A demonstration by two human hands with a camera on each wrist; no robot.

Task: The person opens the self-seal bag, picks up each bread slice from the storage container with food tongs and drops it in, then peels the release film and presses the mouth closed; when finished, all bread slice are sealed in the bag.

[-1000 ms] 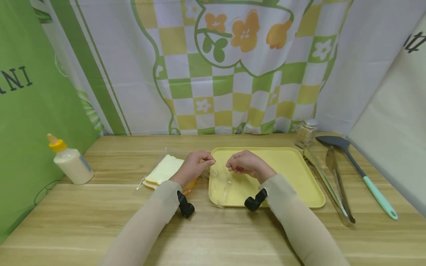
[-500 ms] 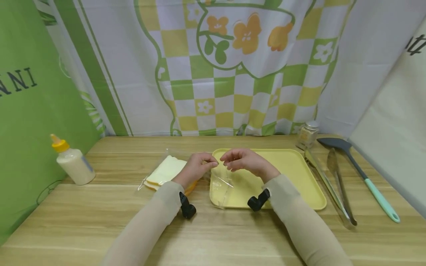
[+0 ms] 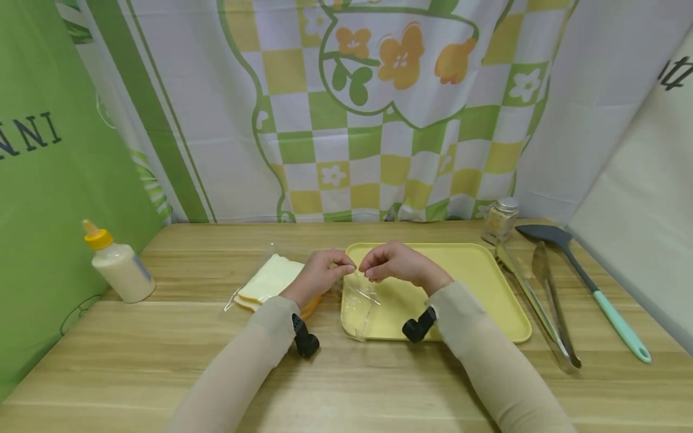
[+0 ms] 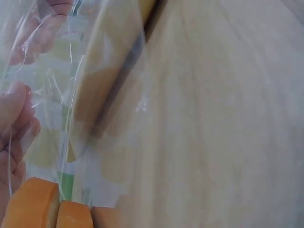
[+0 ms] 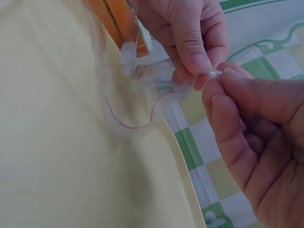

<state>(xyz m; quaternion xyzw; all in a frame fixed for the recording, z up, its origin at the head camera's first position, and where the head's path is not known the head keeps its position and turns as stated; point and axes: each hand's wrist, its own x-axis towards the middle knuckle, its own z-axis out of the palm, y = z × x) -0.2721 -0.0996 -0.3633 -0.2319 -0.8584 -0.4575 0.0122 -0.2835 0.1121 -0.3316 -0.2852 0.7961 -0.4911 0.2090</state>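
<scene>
A clear plastic bag (image 3: 364, 302) holds sliced bread (image 3: 271, 278) on the table, left of centre. Its loose end spreads over the left side of a yellow tray (image 3: 460, 294). My left hand (image 3: 320, 275) pinches the edge of the bag between thumb and forefinger. Close beside it, my right hand (image 3: 402, 264) also pinches the bag's edge, and in the right wrist view the fingertips of both hands meet at a small gathered bit of film. Orange crusts (image 4: 34, 204) show at the bottom of the left wrist view. The left forearm partly hides the bread.
A squeeze bottle (image 3: 121, 270) with a yellow cap stands at the far left. To the right of the tray lie metal tongs (image 3: 549, 307) and a spatula (image 3: 595, 285) with a mint handle. A small glass jar (image 3: 499, 222) stands behind them. A patterned curtain (image 3: 368, 138) hangs at the back.
My right hand has moved left to the left hand. Its fingers were a little spread half a second ago and now pinch the bag's edge. The left hand keeps its pinch.
</scene>
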